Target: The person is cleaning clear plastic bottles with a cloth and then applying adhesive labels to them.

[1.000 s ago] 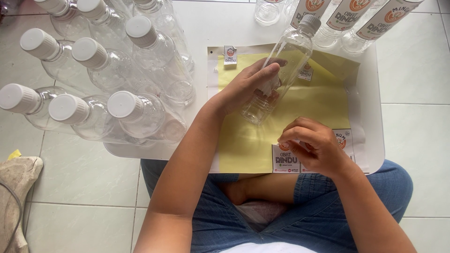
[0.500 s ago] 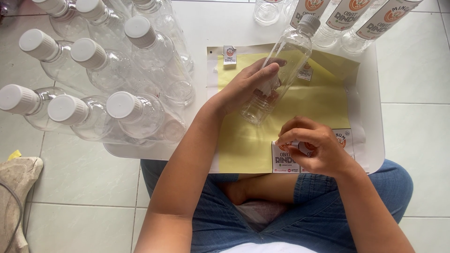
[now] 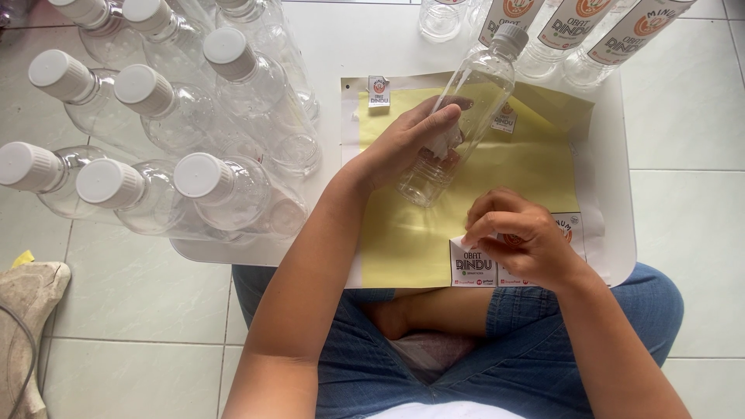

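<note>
My left hand (image 3: 410,141) grips a clear, empty plastic bottle (image 3: 473,93) with a white cap, holding it tilted above a yellow backing sheet (image 3: 411,233). My right hand (image 3: 521,239) pinches the corner of a white rectangular sticker label (image 3: 473,264) at the sheet's near right edge, lifting that corner. A small label (image 3: 379,91) sticks to the sheet's far left corner, and another small label (image 3: 506,118) lies behind the bottle.
Several empty capped bottles (image 3: 186,132) stand crowded at the left. Labelled bottles (image 3: 590,23) stand at the far right. All rest on a low white table (image 3: 621,178) over a tiled floor. My crossed legs in jeans (image 3: 434,357) lie under its near edge.
My right hand has shifted slightly along the sheet's near edge and now peels up the label's corner. The left hand and bottle stay put.
</note>
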